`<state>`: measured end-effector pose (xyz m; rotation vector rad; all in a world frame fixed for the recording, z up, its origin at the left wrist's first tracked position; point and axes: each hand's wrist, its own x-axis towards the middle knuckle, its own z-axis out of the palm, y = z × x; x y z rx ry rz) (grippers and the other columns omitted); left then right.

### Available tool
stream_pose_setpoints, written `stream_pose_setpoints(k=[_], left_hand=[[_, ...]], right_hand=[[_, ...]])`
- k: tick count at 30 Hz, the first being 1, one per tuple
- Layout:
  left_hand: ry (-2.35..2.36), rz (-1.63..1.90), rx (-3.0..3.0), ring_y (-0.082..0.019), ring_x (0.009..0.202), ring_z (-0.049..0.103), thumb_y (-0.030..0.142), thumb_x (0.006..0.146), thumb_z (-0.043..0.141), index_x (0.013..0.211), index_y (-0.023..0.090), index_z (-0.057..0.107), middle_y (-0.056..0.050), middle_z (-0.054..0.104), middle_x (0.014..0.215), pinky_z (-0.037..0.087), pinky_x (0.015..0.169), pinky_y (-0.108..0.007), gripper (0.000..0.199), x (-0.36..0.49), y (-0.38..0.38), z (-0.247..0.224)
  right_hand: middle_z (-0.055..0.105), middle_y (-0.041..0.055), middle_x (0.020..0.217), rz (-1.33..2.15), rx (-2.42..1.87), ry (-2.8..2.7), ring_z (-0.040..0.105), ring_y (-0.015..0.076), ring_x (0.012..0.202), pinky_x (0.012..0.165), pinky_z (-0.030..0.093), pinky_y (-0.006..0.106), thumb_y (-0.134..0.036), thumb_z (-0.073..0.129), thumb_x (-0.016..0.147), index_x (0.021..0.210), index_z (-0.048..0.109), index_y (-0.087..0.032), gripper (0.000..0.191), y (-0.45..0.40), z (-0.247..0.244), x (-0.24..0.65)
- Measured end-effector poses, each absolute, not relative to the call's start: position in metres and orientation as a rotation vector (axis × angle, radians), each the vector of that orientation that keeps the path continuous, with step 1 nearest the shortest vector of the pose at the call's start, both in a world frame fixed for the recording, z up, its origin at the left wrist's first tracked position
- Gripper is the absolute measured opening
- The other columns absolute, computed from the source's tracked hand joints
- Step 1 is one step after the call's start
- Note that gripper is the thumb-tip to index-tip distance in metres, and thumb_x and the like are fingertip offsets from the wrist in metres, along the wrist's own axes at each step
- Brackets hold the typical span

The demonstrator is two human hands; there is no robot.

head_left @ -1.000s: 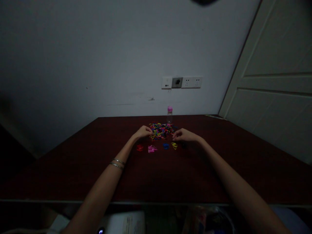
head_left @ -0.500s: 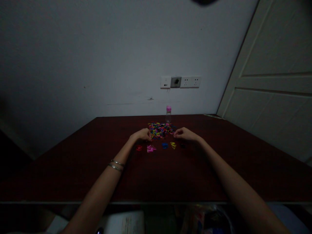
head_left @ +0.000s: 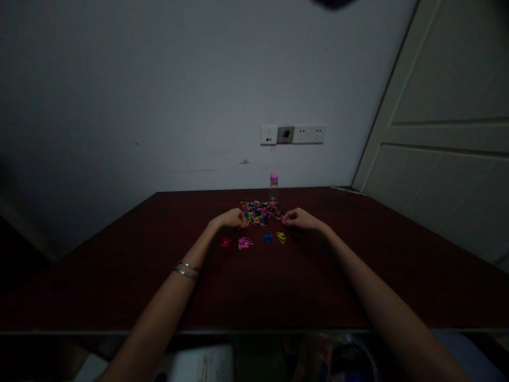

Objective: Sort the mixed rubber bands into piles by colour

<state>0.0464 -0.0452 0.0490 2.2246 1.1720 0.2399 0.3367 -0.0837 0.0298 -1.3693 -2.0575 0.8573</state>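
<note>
A heap of small multicoloured loops that look like rubber bands [head_left: 260, 213] lies on the dark red table. At its left edge is my left hand [head_left: 234, 218], fingers curled closed; what they hold, if anything, is hidden. My right hand [head_left: 299, 218] is at the right edge, thumb and fingers pinched together on something too small to tell. Nearer to me lie small sorted groups: red bands [head_left: 225, 242], pink bands [head_left: 245, 243], blue bands [head_left: 268, 238] and yellow bands [head_left: 281, 237]. A dark group [head_left: 297, 238] sits below my right hand, hard to see.
Behind the heap stands a clear bottle with a pink cap [head_left: 273, 187], close to the wall. Wall sockets [head_left: 309, 135] are above it. A white panelled door [head_left: 445, 159] is on the right. Below the table's front edge [head_left: 278, 331] are a white box [head_left: 210, 363] and other stored items.
The whole view has shifted very slightly. Both hands stay at the edges of the heap with their fingers closed, and the sorted groups look the same.
</note>
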Motion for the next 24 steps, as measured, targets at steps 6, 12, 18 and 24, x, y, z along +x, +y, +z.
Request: stream_pose_setpoints(k=[6,12,18,24], left_hand=[[1.123,0.231,2.206,-0.008,0.048,0.047,0.022,0.057,0.056,0.064,0.012,0.063,0.0,0.055,0.053,0.033,0.048,-0.019,0.014,0.033,-0.051,0.067],[1.149,0.094,2.131,-0.007,0.048,0.047,0.018,0.055,0.057,0.064,0.014,0.064,0.001,0.057,0.052,0.031,0.049,-0.018,0.012,-0.001,-0.059,0.084],[1.135,-0.069,2.056,-0.008,0.049,0.048,0.016,0.054,0.056,0.064,0.015,0.066,0.001,0.059,0.055,0.032,0.049,-0.018,0.013,-0.018,-0.067,0.08],[1.13,-0.076,2.002,-0.008,0.05,0.048,0.018,0.051,0.061,0.066,0.016,0.066,0.001,0.059,0.056,0.032,0.049,-0.018,0.016,-0.023,-0.067,0.077]], right_hand=[[0.061,0.0049,0.07,0.852,-1.342,-2.068,0.052,0.0121,0.059,0.054,0.039,0.023,-0.03,0.056,0.064,0.078,0.064,-0.011,0.026,-0.085,0.031,0.333],[0.061,0.0036,0.067,0.856,-1.285,-2.08,0.051,0.0117,0.059,0.055,0.04,0.023,-0.027,0.055,0.063,0.075,0.064,-0.011,0.022,-0.09,0.035,0.32],[0.061,0.0028,0.07,0.844,-1.242,-2.166,0.052,0.0117,0.061,0.055,0.04,0.021,-0.023,0.054,0.064,0.08,0.064,-0.012,0.022,-0.085,0.031,0.301],[0.061,0.0024,0.069,0.57,-1.199,-2.371,0.051,0.0114,0.061,0.056,0.037,0.021,-0.025,0.053,0.07,0.083,0.065,-0.013,0.021,-0.083,0.039,0.272]])
